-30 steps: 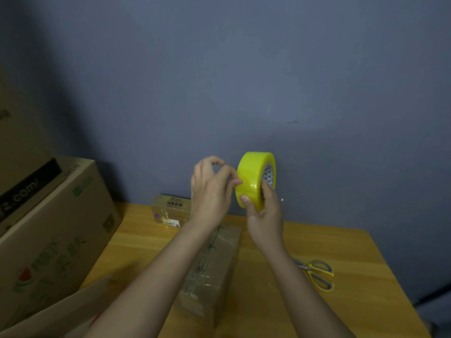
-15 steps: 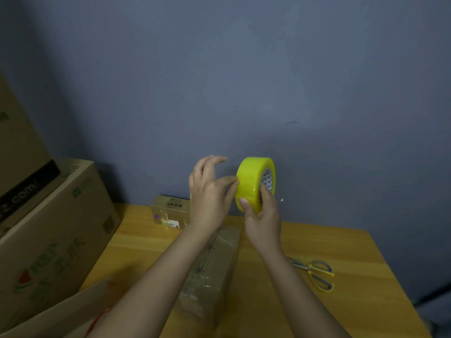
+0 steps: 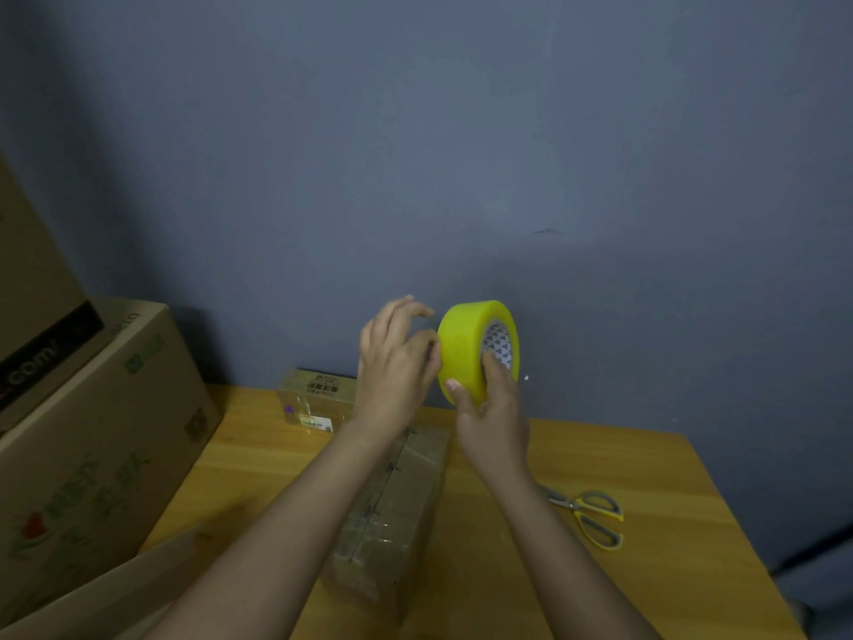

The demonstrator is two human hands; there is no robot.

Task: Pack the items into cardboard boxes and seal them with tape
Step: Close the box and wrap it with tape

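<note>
A glossy yellow plastic tape roll is catching light — the smooth wooden table is showing grain — the matt brown cardboard box is looking dull.
</note>
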